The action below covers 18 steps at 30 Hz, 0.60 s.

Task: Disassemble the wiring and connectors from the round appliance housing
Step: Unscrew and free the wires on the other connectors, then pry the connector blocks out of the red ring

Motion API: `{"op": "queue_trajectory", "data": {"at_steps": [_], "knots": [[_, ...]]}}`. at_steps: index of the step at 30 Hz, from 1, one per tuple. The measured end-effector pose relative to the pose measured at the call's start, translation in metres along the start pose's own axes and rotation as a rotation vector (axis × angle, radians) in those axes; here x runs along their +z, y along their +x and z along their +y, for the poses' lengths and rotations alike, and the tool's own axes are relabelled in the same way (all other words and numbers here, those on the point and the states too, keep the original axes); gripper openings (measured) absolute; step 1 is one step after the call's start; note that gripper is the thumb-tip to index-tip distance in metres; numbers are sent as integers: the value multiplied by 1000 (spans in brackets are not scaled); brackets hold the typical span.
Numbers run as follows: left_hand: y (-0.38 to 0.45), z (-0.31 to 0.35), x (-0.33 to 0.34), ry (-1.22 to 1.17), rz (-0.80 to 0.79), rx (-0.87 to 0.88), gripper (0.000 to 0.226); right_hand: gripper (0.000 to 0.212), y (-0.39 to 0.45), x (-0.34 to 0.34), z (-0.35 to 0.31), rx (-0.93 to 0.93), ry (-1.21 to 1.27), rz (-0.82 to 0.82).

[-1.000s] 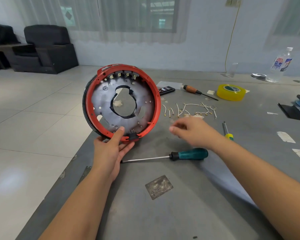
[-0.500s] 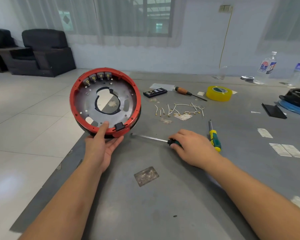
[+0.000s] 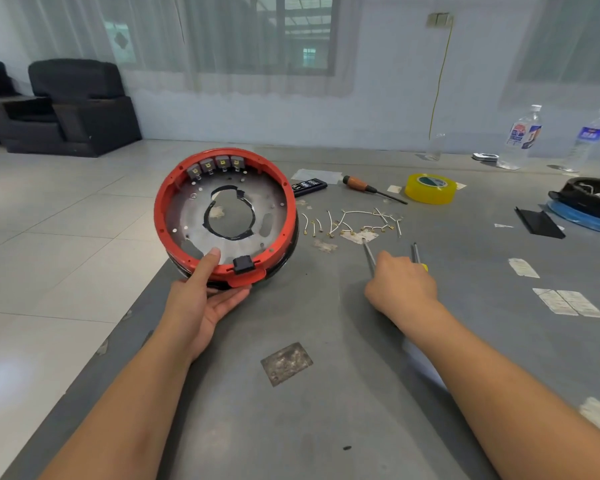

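left hand grips the housing tilted at frame centre, exposing its connectors; right hand clasps a screwdriver, likely for prying.

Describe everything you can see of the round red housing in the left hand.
The round housing is a red plastic ring around a dull grey metal plate with a large black-edged central hole and small holes. Four grey connector blocks sit inside its far rim; a black clip sits on the near rim. A black band shows under the red ring. It is held tilted, open face toward the camera, above the grey table's left edge. The left hand grips its near rim, thumb inside.
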<state>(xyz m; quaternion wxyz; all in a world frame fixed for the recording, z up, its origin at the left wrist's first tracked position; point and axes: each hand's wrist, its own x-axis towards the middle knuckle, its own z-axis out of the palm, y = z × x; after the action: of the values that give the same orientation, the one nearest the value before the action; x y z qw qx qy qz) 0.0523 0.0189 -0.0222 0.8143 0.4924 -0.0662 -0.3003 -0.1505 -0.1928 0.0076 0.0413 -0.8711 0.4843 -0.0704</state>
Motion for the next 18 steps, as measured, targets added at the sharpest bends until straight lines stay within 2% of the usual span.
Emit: {"op": "queue_trajectory", "data": {"at_steps": [7,10,13,16,18], "knots": [[0,-1,-1,127,-48,-6,74,12,-3,1,0,-27,-57,8],[2,5,-4,175,-39,-70,60,43,-4,-6,2,-10,-59,0],[4,18,-5,315,-16,-117,45,45,7,-24,0,-58,184,90],[6,35,-8,477,-48,-159,47,51,22,-46,-11,-155,474,99],[4,46,-8,608,-106,-197,55,63,27,-55,-21,-241,543,52]]}}
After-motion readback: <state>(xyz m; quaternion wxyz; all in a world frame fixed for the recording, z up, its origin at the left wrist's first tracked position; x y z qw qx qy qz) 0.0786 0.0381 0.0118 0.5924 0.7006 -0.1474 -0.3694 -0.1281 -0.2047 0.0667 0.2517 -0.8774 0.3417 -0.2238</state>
